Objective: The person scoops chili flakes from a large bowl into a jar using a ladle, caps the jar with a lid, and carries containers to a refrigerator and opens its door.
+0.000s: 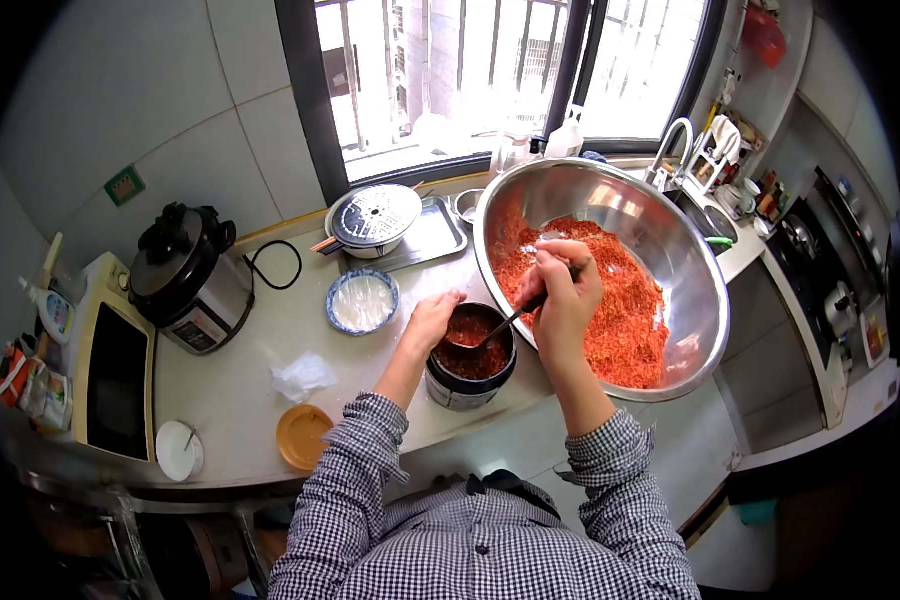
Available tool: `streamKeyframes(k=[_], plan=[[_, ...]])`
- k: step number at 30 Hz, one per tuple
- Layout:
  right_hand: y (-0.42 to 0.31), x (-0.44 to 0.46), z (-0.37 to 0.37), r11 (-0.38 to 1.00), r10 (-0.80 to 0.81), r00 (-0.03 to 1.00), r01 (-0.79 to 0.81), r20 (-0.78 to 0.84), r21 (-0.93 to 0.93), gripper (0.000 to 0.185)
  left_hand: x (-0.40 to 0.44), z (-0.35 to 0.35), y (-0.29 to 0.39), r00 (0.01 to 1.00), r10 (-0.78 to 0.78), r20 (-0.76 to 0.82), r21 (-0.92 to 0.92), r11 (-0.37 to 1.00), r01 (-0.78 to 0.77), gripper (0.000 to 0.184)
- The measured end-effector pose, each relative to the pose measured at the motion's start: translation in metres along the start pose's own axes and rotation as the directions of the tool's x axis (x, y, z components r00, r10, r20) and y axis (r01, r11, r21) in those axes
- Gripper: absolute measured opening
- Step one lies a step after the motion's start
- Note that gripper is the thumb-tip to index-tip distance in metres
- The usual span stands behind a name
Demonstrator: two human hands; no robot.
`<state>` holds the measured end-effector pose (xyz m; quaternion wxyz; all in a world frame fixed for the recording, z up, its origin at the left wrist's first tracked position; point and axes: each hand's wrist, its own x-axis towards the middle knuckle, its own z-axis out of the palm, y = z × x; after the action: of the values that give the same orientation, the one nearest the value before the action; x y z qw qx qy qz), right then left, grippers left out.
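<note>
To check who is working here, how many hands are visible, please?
2: left hand at the rim of the jar, right hand gripping the spoon dipped inside.

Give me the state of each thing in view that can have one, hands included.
Jar: open, red mixture inside
Spoon: dipped in the jar
Right hand: closed on the spoon
Left hand: at the jar's rim, grip unclear
Steel bowl: uncovered, holding red shreds
Pressure cooker: lid on
Microwave: door shut
Plastic bag: crumpled
White bowl: uncovered, utensil inside
</note>
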<state>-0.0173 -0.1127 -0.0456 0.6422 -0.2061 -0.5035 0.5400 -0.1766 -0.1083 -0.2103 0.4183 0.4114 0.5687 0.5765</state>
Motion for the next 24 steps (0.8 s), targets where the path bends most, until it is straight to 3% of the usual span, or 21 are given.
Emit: streamKeyframes(k=[6,7,10,15,16,20,24], plan=[[0.027,-0.027,-0.004,0.951,-0.216,0.964,0.244,0.154,-0.190,0.009,-0.008,0.002,-0.005,0.998,-0.058,-0.039,-0.126,0.991,0.053,0.034],[0.042,-0.032,-0.011,0.947,-0.222,0.953,0.261,0.206,-0.187,0.009,-0.011,0.004,-0.003,0.997,-0.060,-0.052,-0.157,0.986,0.051,0.034],[0.055,-0.045,-0.018,0.965,-0.199,0.967,0.222,0.156,-0.142,0.009,-0.023,0.010,0.000,0.992,-0.069,-0.109,-0.246,0.968,0.040,0.033],[0.057,-0.048,-0.030,0.986,-0.160,0.979,0.165,0.127,-0.030,0.007,-0.021,0.014,-0.009,0.974,-0.067,-0.216,-0.110,0.993,0.044,0.034],[0.057,-0.051,-0.029,0.974,-0.178,0.970,0.198,0.164,-0.109,0.009,-0.021,0.014,-0.009,0.968,-0.056,-0.243,-0.085,0.996,0.037,0.034],[0.039,-0.036,-0.021,1.000,-0.007,0.990,0.007,0.141,0.000,0.010,-0.026,0.012,-0.009,0.951,-0.017,-0.308,0.007,1.000,0.020,0.037],[0.022,-0.047,-0.017,0.982,-0.174,0.966,0.185,0.193,-0.043,0.010,-0.046,0.019,0.004,0.900,0.059,-0.432,0.191,0.981,0.028,0.037]])
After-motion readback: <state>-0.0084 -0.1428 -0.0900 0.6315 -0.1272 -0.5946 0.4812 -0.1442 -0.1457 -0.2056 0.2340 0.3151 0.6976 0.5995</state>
